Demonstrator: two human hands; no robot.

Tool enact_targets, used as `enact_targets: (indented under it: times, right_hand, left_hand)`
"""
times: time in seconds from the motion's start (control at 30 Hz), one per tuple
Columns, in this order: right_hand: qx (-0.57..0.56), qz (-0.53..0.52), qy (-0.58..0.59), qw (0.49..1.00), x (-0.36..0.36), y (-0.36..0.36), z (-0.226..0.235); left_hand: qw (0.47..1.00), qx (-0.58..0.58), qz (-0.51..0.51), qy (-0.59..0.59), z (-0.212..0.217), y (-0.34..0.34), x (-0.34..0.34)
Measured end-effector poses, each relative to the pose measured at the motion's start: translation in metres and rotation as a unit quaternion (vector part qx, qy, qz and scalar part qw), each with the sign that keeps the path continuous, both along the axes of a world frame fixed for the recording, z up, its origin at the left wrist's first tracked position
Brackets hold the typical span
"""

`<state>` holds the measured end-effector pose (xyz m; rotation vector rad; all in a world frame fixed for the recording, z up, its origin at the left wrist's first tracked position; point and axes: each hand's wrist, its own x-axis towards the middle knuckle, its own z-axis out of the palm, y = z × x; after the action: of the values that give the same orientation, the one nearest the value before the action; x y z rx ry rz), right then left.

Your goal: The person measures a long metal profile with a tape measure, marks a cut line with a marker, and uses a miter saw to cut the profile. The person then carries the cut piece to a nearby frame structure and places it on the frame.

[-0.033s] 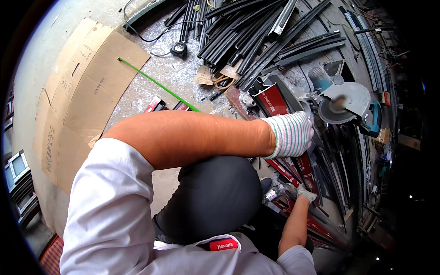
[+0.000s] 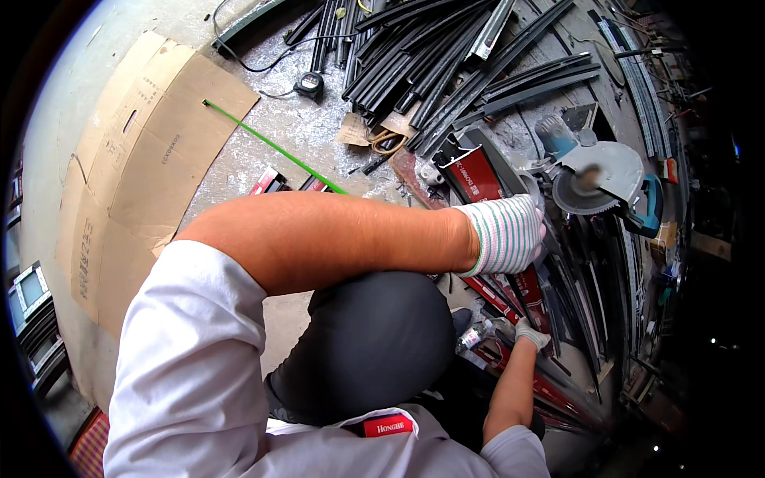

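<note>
My left hand (image 2: 510, 235), in a white striped glove, reaches across my knee and presses down with curled fingers on a long profile wrapped in red film (image 2: 486, 179). The profile lies beside the blade of a chop saw (image 2: 594, 179). Lower down, my right hand (image 2: 530, 333), in a grey-white glove, is closed around the near part of the dark and red profiles (image 2: 550, 390). More thin dark strips (image 2: 582, 271) lie between my two hands and the saw.
A pile of long black profiles (image 2: 446, 56) fills the top. A tape measure (image 2: 309, 84) and cable lie on the shaving-strewn floor. A green rod (image 2: 271, 147) runs next to flattened cardboard (image 2: 135, 159) at left. Curved strips (image 2: 637, 72) lie at right.
</note>
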<state>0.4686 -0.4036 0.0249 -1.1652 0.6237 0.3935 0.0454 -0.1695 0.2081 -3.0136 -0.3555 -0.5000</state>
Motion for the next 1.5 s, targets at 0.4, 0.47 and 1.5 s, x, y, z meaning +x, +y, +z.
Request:
enact_targets:
  times: [0.4,0.47,1.5]
  right_hand:
    - [-0.122,0.023,0.043,0.991,-0.01,0.026,0.004]
    - [-0.097,0.039,0.035,0.994,-0.016,0.025,0.005]
    - [-0.045,0.078,0.046,0.995,-0.043,0.036,0.022]
  left_hand:
    - [0.999,0.032,-0.003,0.032,0.004,-0.003,-0.006]
    - [0.999,0.033,0.0,0.032,0.001,-0.003,-0.006]
    - [0.992,-0.099,-0.019,-0.074,0.02,0.005,-0.078]
